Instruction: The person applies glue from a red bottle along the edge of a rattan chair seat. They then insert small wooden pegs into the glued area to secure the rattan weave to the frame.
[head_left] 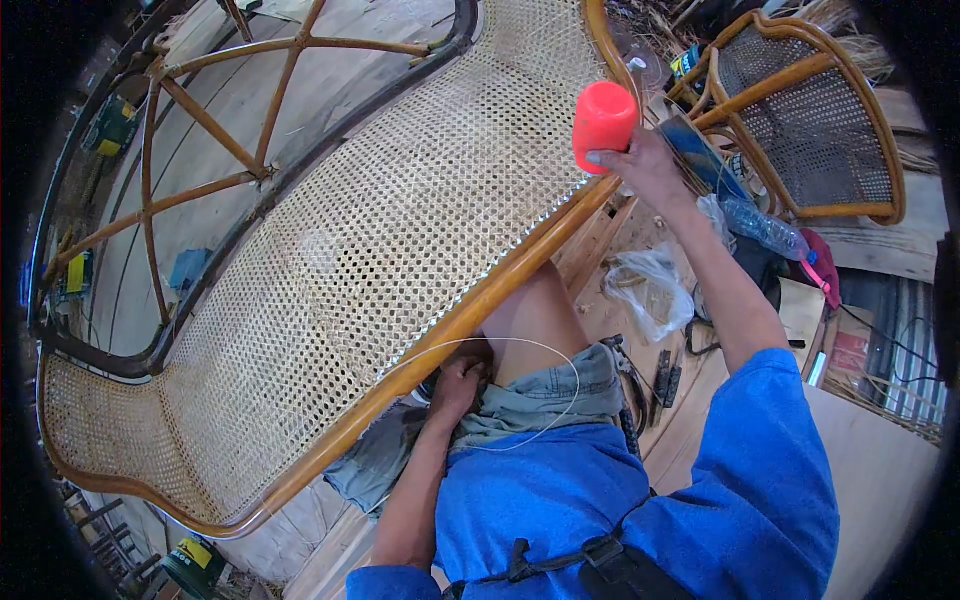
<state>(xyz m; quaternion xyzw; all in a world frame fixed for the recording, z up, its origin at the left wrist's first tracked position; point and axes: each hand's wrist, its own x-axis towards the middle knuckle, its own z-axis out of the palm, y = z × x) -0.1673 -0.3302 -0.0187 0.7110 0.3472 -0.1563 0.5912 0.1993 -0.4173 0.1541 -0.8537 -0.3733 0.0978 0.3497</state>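
A bright red plastic cup is gripped in my right hand, with the thumb along its lower side. It is over the upper right edge of a woven cane panel, close to the rounded wooden rail. A jagged pale line of cane ends runs beside that rail. My left hand is below the rail, by my thigh, with its fingers curled closed. Whatever is in those fingers is hidden. One thin cane strand arches from the rail across my lap.
Bent cane poles form an open frame beyond the panel. At the upper right stands another cane-backed piece. A clear plastic bag, a plastic bottle and dark tools lie on my right. A dark green bucket is at lower left.
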